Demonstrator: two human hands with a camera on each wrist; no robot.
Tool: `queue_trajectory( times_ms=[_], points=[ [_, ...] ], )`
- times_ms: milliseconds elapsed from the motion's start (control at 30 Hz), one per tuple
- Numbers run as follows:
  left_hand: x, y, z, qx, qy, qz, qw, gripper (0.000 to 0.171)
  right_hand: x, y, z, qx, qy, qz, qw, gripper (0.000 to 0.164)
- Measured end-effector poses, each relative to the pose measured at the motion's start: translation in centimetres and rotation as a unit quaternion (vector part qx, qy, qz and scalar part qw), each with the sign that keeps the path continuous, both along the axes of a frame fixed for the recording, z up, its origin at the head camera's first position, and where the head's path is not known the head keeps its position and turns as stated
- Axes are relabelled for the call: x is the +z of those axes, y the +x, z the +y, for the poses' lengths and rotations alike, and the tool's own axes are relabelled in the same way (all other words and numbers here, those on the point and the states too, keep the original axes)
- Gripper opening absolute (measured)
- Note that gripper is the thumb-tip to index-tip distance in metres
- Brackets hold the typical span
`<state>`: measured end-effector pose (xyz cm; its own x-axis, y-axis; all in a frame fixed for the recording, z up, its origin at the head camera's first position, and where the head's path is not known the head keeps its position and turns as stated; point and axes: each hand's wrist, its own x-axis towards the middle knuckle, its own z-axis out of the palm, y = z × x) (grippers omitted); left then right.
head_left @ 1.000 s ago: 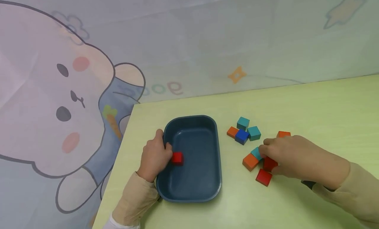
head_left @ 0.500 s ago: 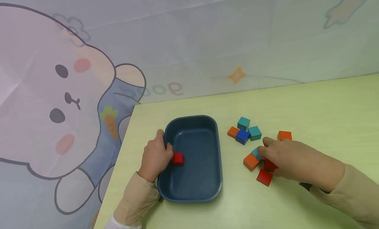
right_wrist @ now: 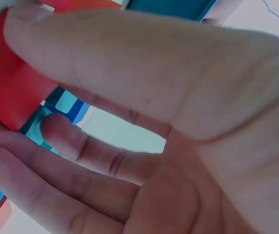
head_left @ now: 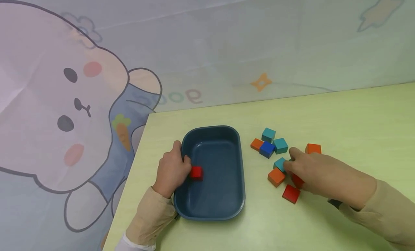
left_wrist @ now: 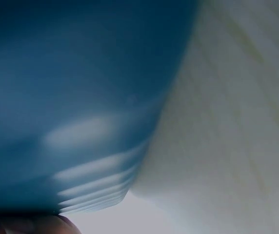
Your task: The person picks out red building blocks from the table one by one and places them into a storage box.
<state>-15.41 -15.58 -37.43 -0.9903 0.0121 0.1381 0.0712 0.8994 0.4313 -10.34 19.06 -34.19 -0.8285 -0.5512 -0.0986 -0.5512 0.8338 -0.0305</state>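
A red block [head_left: 297,181] is pinched between the thumb and fingers of the right hand [head_left: 324,176], to the right of the tray [head_left: 217,193], whose left rim is gripped by the left hand [head_left: 172,171]. Near the left wall inside the tray, a second red block [head_left: 196,173] is placed. To the tray's right, a blue block [head_left: 267,149], an orange block [head_left: 257,144] and two teal blocks [head_left: 280,145] are clustered on the table [head_left: 356,121], with other blocks [head_left: 276,177] scattered on that same side.
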Motion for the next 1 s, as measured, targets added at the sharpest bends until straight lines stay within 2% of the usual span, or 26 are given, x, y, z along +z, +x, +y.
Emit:
queue_trajectory(
  times_ms=[367, 633, 833, 1000],
  points=[
    [0.01, 0.00, 0.12, 0.004, 0.001, -0.001, 1.0000, 0.013, -0.29, -0.28, -0.14, 0.030, 0.035, -0.038, 0.998, 0.030],
    [-0.01, -0.01, 0.15, 0.005, -0.001, -0.002, 1.0000, 0.014, -0.62, -0.46, -0.05, 0.042, 0.035, -0.052, 0.997, 0.028],
    [0.00, -0.02, 0.20, 0.008, -0.005, -0.004, 0.9999, 0.014, -0.42, -0.56, 0.18, 0.041, 0.040, -0.076, 0.995, 0.028],
    [-0.04, -0.06, 0.22, 0.008, -0.004, -0.003, 1.0000, 0.014, -0.09, -0.56, 0.42, 0.049, 0.031, -0.078, 0.995, 0.026]
  ],
)
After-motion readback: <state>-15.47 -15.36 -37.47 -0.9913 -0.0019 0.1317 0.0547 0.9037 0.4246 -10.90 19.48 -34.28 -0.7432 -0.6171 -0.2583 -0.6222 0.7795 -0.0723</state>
